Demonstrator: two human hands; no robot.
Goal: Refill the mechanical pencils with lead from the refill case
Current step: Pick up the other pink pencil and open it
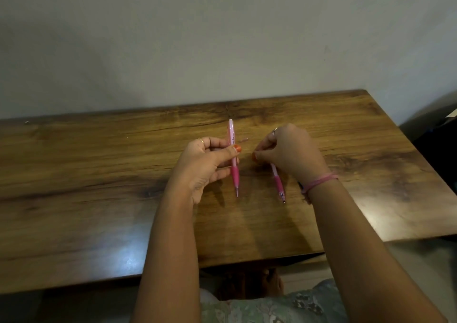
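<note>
My left hand (207, 161) grips one pink mechanical pencil (233, 157) around the middle of its barrel, thumb across the front and fingers curled behind, so the pencil stands off the wooden table (99, 174) with its tip toward me and its pale back end toward the wall (222, 38). Just to the right of that pencil, my right hand (289, 152) is curled with its fingertips (258, 155) pinched together; whatever they pinch is too small for me to make out, so I cannot tell what that hand holds. A second pink pencil (278, 183) lies on the table to the right of the held pencil, its upper part hidden under my right hand and its tip toward me. A small pinkish piece (243, 139) sits on the table just right of the held pencil's upper barrel. A pink band (319, 181) circles my right wrist, and each hand wears a ring.
</note>
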